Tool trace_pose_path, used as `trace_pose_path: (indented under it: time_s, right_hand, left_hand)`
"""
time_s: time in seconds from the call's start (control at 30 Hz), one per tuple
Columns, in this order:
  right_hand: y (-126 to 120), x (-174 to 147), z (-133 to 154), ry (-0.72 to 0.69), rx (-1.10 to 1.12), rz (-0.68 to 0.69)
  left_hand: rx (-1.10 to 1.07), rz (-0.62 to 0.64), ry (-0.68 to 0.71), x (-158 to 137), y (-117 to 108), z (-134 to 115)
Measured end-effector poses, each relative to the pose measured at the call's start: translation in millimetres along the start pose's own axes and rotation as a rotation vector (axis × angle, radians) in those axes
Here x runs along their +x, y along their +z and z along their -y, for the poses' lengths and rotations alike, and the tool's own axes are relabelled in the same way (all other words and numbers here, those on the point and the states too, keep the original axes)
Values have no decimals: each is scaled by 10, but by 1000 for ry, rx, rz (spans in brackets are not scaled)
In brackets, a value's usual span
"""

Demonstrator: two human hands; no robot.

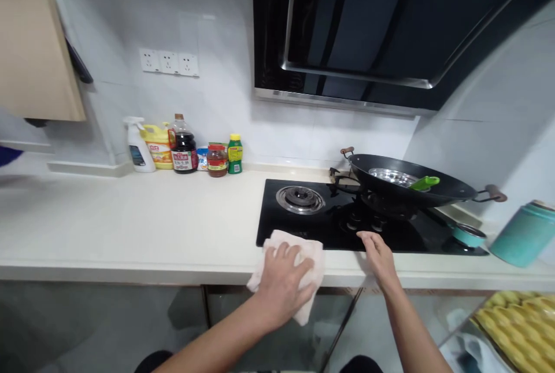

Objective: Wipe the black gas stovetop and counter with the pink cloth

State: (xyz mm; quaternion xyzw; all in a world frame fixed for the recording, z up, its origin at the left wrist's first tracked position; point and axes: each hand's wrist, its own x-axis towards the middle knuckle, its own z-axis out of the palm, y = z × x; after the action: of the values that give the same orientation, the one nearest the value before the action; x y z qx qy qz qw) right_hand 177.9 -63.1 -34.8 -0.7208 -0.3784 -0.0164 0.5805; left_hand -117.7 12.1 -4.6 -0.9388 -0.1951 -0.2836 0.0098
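Note:
My left hand (284,281) presses on a folded pale pink cloth (313,257) at the front edge of the counter, its fingers bent into it. The cloth overlaps the front left corner of the black glass gas stove (277,228), and one end hangs over the counter edge. My right hand (378,254) is at the stove's front edge, below the knobs (353,224). Its fingers are curled together, and nothing shows in them. The left burner (300,199) is bare. On the right burner sits a black wok (451,191) holding a metal strainer (390,176) with a green handle (425,183).
Along the wall stand a spray bottle (139,147), a yellow jug (158,144), a soy sauce bottle (184,150), a red-lidded jar (217,160) and a green bottle (235,154). A range hood (347,32) overhangs the stove. At right are a teal canister (522,234) and small teal pot (468,236).

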Motion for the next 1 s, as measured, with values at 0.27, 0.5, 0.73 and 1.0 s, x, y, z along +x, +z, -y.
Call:
trace_pose_path:
  time_s: [0.27, 0.5, 0.73, 1.0]
  right_hand:
    - [-672, -138, -34, -21, 185, -348]
    - [-1303, -249, -219, 23, -241, -376]
    - [-1371, -321, -518, 6, -424, -257]
    - [-1044, -570, -261, -114, -362, -237]
  left_hand:
    - [-86, 350, 341, 826, 527, -957]
    - [72, 374, 436, 1537, 1180, -1600]
    - [77, 386, 305, 1669, 1510, -1747]
    - [193, 301, 315, 1188, 1158, -1324]
